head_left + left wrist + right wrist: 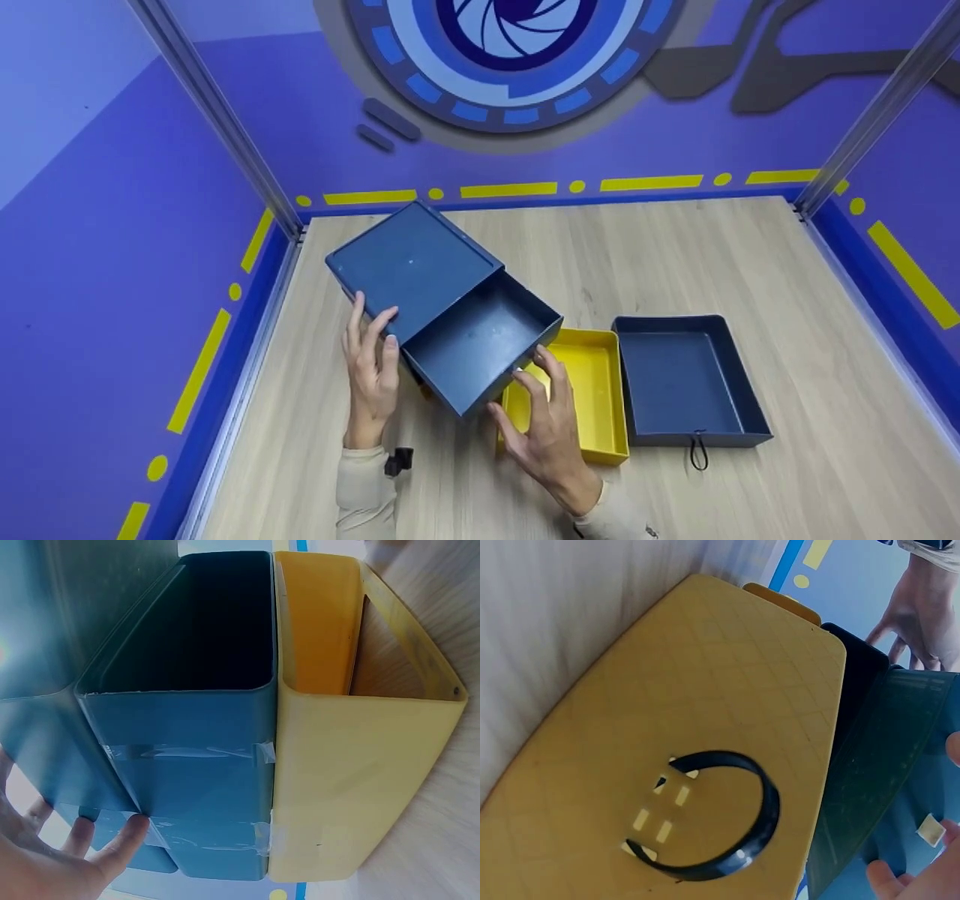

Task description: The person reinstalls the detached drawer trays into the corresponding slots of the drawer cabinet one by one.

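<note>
A dark blue drawer (480, 341) sits partly out of the top of a stacked cabinet (412, 259), turned at an angle on the table. In the left wrist view the stack has blue shells (187, 720) above a yellow shell (367, 772), with clear tape across the blue sides. My left hand (371, 371) rests on the cabinet's near left side, fingers extended and spread. Against the drawer's outer front, my right hand (551, 435) touches with spread, bent fingertips; in the right wrist view a small pale square (931, 831) shows beside them.
Right of the cabinet lies a yellow drawer (600, 397), with a black loop handle (772, 810) on its front. Beside it is another dark blue drawer (682, 379), also with a black loop (699, 456). Printed panels (525, 165) wall in the wooden table (787, 300).
</note>
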A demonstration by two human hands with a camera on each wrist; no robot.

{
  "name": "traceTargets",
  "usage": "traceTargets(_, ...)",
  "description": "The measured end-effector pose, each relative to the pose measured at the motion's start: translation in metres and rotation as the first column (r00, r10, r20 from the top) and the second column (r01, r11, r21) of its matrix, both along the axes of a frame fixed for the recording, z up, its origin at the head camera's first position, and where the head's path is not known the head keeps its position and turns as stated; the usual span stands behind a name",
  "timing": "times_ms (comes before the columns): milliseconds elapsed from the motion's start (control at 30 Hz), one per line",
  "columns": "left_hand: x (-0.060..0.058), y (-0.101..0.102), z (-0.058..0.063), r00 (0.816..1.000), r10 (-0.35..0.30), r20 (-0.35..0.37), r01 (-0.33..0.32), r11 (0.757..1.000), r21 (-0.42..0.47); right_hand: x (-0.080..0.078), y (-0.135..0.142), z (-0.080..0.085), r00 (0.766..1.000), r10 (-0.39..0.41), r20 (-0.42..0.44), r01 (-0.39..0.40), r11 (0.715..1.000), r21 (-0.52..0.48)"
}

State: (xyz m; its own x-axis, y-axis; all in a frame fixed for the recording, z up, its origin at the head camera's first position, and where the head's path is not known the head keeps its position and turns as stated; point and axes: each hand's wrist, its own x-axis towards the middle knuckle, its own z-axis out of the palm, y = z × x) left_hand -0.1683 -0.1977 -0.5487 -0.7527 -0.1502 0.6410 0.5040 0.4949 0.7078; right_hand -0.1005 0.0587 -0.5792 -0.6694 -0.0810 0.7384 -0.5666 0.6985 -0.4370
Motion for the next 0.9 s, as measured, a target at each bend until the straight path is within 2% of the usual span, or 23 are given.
traceTargets(333,0.0006,-0.0006,0.0008,1.0,-0.006,0.009,0.006,1.0,-0.008,-0.0058,-0.0035,-0.0003,1.0,0.004,-0.02,-0.004,1.0,-0.016)
traceTargets(467,0.0008,-0.0004,0.001,1.0,-0.003,0.001,0.003,1.0,-0.008,-0.0059,-0.0046,-0.001,1.0,0.001,0.002,-0.001,1.0,-0.019)
traceTargets(700,0.0,-0.0002,-0.0013,1.0,0.002,-0.008,-0.002,1.0,-0.008,-0.0051,-0.0067,0.0008,0.996,0.01,0.089,-0.005,0.998,-0.061)
traceTargets(900,-0.0009,0.0001,-0.0009,1.0,0.007,-0.008,-0.008,1.0,-0.011,-0.0064,-0.0086,0.0005,0.997,-0.007,0.082,0.011,0.998,-0.057)
